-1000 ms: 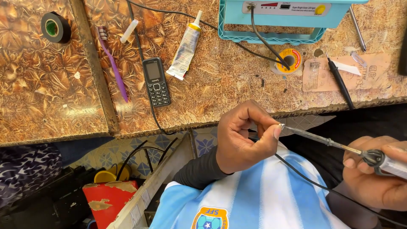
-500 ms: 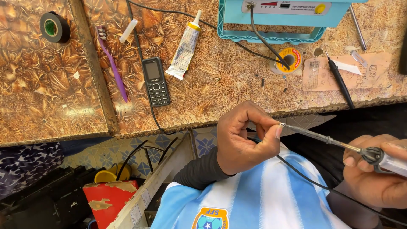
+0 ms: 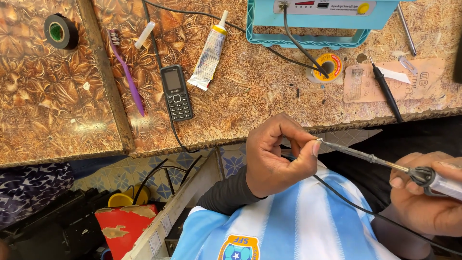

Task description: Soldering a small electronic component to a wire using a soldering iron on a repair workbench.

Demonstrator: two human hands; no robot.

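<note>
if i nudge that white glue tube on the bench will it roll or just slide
The glue tube looks flattened and creased toward its crimped lower end, so it would probably slide or pivot rather than roll. It seems light and soft, likely to dent when pinched. The narrow nozzle end, lying near the black cable, may swing round first.

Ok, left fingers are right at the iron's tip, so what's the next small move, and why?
Probably draw the left hand slightly back from the soldering iron. Its fingertips pinch right at the metal tip, while the right hand grips only the handle end, so the tip is steadied by bare skin.
</note>
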